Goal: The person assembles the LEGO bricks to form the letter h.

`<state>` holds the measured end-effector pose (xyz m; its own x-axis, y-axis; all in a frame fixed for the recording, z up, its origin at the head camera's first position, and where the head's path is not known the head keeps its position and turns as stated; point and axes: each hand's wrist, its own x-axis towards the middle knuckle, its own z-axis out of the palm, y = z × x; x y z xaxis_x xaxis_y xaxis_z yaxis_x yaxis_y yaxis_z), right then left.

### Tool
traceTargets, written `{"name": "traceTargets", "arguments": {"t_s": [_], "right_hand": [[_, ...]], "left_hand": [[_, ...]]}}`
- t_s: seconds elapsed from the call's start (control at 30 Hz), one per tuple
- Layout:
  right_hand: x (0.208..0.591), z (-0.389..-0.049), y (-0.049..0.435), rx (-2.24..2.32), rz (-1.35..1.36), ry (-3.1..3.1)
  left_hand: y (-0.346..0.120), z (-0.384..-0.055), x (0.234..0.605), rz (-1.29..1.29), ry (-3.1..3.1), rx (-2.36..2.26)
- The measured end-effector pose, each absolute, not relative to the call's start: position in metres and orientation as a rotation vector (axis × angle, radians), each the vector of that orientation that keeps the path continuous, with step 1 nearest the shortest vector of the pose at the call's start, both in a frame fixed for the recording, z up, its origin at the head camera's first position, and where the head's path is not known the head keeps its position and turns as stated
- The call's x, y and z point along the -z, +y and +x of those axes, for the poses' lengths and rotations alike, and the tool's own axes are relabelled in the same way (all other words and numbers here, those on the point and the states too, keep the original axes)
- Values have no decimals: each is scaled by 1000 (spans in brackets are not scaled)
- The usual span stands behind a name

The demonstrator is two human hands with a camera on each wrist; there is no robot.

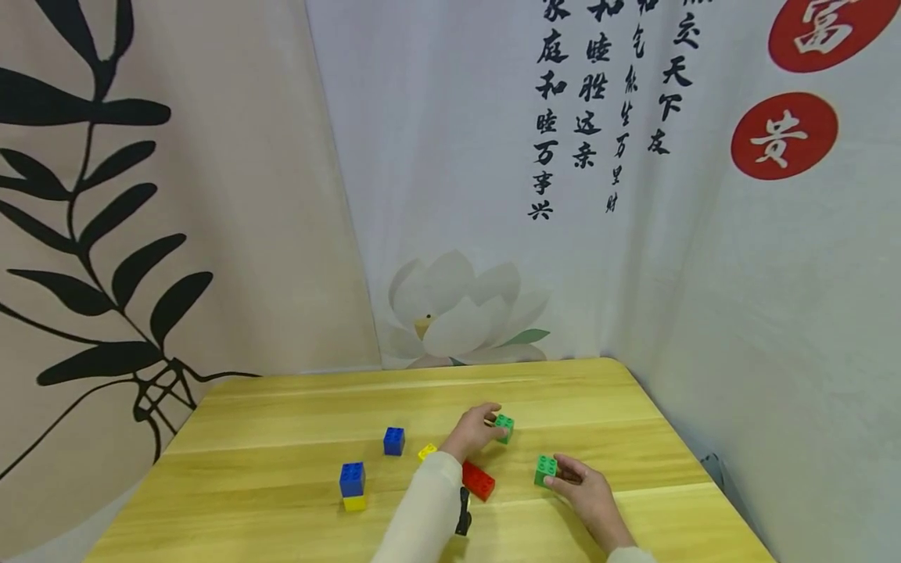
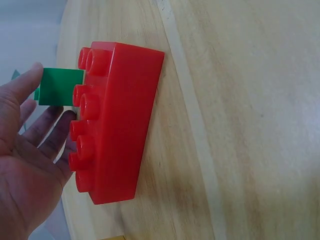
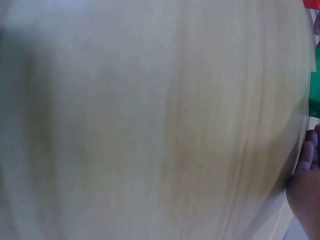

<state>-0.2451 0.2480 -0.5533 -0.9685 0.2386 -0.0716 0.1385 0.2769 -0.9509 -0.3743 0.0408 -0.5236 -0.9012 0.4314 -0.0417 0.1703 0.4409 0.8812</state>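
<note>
My left hand [image 1: 477, 432] reaches to the middle of the table and pinches a green toy building block [image 1: 504, 428] at its side. The left wrist view has the thumb against this green block [image 2: 61, 87], other fingers lower behind a long red block [image 2: 122, 125]. That red block [image 1: 479, 481] lies beside the left sleeve, partly covered by it. Further right, my right hand [image 1: 590, 500] holds a second green block [image 1: 545, 471] between thumb and fingers, studs up. At the right wrist view's edge, only part of the hand [image 3: 306, 192] and green block [image 3: 314, 95] show.
To the left, a blue block [image 1: 353, 478] sits on a yellow block [image 1: 355, 503]. Another blue block [image 1: 394, 441] stands farther back. A small yellow block [image 1: 426, 451] is partly hidden by the left forearm. Printed curtains [image 1: 457, 195] hang behind the wooden table [image 1: 281, 422].
</note>
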Motion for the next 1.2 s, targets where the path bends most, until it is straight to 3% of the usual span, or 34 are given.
{"name": "traceTargets", "arguments": {"t_s": [0.67, 1.2], "right_hand": [[552, -245, 247, -1685, -328, -2530], [547, -248, 254, -1749, -234, -2616]], "left_hand": [[30, -375, 526, 546, 2518, -1441], [16, -363, 500, 601, 2515, -1473]]}}
